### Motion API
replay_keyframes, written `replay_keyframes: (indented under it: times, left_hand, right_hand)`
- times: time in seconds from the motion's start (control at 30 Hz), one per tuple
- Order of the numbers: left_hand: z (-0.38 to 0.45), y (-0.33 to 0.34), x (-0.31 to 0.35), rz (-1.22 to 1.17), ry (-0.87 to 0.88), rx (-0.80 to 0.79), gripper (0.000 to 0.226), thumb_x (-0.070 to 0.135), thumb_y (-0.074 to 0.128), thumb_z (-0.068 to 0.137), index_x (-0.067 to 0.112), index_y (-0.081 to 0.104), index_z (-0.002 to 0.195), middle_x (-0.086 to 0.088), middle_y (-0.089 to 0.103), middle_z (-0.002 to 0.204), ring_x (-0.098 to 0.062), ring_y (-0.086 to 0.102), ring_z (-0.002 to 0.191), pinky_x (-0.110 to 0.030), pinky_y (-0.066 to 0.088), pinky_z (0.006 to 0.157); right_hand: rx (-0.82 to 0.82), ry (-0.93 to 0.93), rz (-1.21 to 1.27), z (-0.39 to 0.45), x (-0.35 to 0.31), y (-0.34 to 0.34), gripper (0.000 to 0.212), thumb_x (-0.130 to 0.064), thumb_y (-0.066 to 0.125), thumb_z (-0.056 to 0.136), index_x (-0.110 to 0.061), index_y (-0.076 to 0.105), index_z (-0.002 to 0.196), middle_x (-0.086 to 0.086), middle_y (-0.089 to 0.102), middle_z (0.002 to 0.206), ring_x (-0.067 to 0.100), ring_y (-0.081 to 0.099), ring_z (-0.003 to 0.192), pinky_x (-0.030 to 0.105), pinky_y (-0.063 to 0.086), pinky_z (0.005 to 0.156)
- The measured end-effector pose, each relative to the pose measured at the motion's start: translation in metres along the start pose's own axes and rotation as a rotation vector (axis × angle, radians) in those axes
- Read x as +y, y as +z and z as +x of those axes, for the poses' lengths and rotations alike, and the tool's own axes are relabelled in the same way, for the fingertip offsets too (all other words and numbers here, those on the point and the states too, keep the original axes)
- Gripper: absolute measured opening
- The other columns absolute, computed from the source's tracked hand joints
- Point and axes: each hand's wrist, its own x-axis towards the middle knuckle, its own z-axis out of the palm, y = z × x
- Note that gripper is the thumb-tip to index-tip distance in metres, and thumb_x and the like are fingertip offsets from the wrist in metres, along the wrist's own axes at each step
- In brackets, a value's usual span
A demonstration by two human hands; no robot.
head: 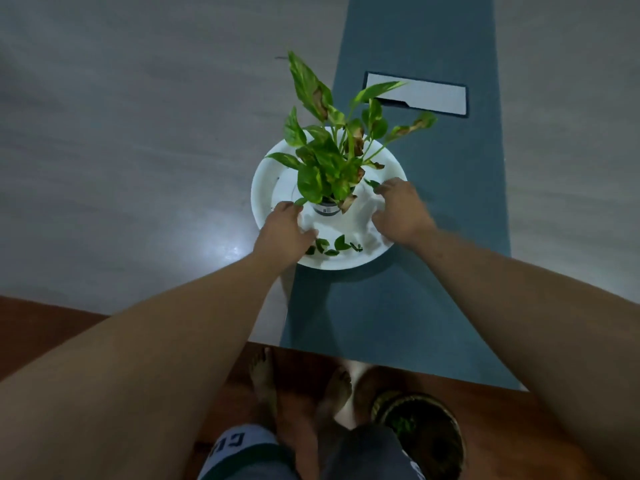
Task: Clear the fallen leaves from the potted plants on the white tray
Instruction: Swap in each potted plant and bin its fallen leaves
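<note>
Two bare forearms enter from the bottom corners and reach forward over a grey table. Below them, at the bottom edge, are dark shorts with white lettering, two bare feet on a reddish-brown floor, and a dark round basket beside the right foot, with some green material inside.

A blue-green mat runs along the table away from the camera. A pale rectangular panel lies on its far part.

The white tray is round and sits partly on the mat and partly on the bare table, with its left side over the table. A potted plant stands near the tray's centre. Its pot is small and mostly hidden by foliage. Several leaves have brown, dried patches.

Left hand: positioned over the tray's left side, back of hand up. The fingertips are together on a small green leaf just left of the pot. The thumb extends toward the tray's near side.

Right hand: positioned over the tray's right side, back of hand up. The fingertips are closed on a second small green leaf just right of the plant's base.

A loose cluster of fallen leaves lies on the tray's near side, between the two hands and touching neither. The pieces are small, dark green and partly curled.
</note>
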Motion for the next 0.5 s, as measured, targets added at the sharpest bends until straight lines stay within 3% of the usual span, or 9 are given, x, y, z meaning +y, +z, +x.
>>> replay_keyframes:
  times: [0.13, 0.27, 0.4, 0.5]
  left_hand:
    - [0.030, 0.002, -0.003, 0.183, 0.116, -0.013, 0.048, 0.003, 0.049, 0.086, 0.004, 0.051, 0.134, -0.017, 0.050, 0.139, -0.036, 0.049, 0.123, -0.039, 0.040, 0.101]
    - [0.038, 0.006, -0.002, 0.358, 0.179, 0.004, 0.035, 0.008, 0.048, 0.089, 0.000, 0.055, 0.121, -0.020, 0.057, 0.124, -0.037, 0.050, 0.118, -0.045, 0.039, 0.096]
    - [0.025, 0.017, -0.012, 0.438, 0.233, 0.009, 0.042, 0.018, 0.047, 0.088, 0.007, 0.054, 0.128, -0.014, 0.057, 0.130, -0.034, 0.049, 0.125, -0.051, 0.036, 0.105]
    - [0.013, 0.018, -0.011, 0.480, 0.252, -0.027, 0.038, 0.022, 0.046, 0.089, 0.005, 0.062, 0.119, -0.013, 0.058, 0.133, -0.030, 0.054, 0.122, -0.045, 0.039, 0.105]
  right_hand:
    - [-0.080, -0.080, -0.039, 0.034, 0.009, 0.007, 0.061, -0.009, 0.047, 0.088, -0.012, 0.035, 0.148, 0.008, 0.027, 0.159, 0.023, 0.019, 0.148, 0.034, 0.023, 0.118]
    - [-0.167, -0.120, -0.133, 0.052, 0.014, 0.012, 0.061, -0.014, 0.048, 0.092, -0.009, 0.029, 0.150, 0.010, 0.023, 0.161, 0.025, 0.020, 0.148, 0.033, 0.018, 0.119]
    - [-0.238, -0.143, -0.215, 0.043, 0.015, 0.024, 0.061, -0.012, 0.045, 0.085, -0.001, 0.037, 0.144, 0.016, 0.033, 0.155, 0.028, 0.029, 0.144, 0.040, 0.029, 0.118]
    - [-0.191, -0.133, -0.185, 0.026, 0.011, 0.023, 0.049, -0.011, 0.049, 0.081, -0.002, 0.051, 0.129, 0.017, 0.053, 0.130, 0.031, 0.048, 0.124, 0.042, 0.046, 0.103]
